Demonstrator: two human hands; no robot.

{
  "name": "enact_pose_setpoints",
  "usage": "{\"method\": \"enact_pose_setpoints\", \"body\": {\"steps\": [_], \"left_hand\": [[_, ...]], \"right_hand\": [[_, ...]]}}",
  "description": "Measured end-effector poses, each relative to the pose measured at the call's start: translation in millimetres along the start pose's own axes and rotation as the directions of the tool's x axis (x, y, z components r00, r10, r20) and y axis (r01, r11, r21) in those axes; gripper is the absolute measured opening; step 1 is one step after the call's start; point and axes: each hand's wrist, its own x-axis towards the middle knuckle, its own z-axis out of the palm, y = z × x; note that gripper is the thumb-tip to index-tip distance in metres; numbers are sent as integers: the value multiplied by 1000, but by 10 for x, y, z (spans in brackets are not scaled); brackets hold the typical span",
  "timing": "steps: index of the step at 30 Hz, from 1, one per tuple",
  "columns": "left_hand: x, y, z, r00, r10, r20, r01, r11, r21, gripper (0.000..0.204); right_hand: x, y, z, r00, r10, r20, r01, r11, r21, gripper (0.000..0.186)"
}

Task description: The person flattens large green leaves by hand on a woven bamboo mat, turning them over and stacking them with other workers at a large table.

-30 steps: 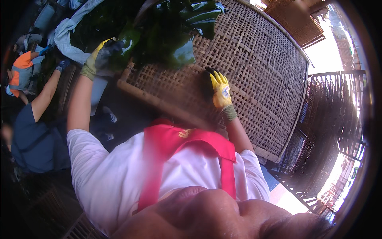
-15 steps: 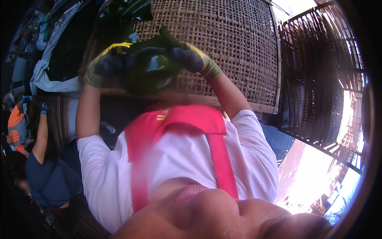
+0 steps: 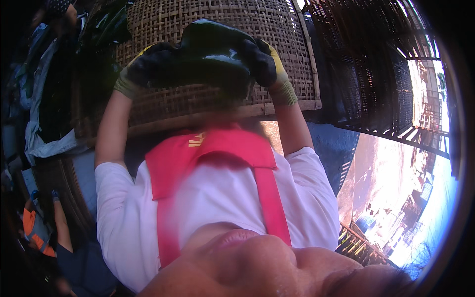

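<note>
Holding: left hand (image 3: 147, 66) and right hand (image 3: 265, 63), both gloved, gripped a dark green sheet (image 3: 215, 52) between them, one at each side.
Right fingers: curled closed on the sheet's edge.
Left fingers: appeared closed on the other side; tips were lost against the dark material, so how firmly they pinched could not be told.
Sheet position: in front of the person, over the near part of a woven mat (image 3: 283, 24); whether its lower edge touched the weave could not be told.
Gloss: bright highlights suggested a wet, slick surface. Main risk judged: slipping out of one hand, cause a weak pinch.
Slack: the middle bulged. It could have doubled over and stuck to itself, cause the loose part between the hands.
Weave: rough strips could have snagged or torn it, cause dragging rather than lifting.
Front bar (image 3: 292, 107): near the sheet. A dropped end could have fallen across it toward the red apron (image 3: 213, 146).
Upper left: other glossy pieces (image 3: 106, 29) lay beyond the left hand; a sideways swing could have tangled them.
</note>
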Motion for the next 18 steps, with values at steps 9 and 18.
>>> {"method": "enact_pose_setpoints", "body": {"steps": [9,18], "left_hand": [[148,15,214,983,-172,-61,169,984,-58,45],[-183,-94,136,936,-323,-140,352,859,372,42]], "right_hand": [[-85,-392,690,588,-686,428,56,-493,-868,36],[-245,1406,-133,971,-62,233,185,-430,-884,58]]}}
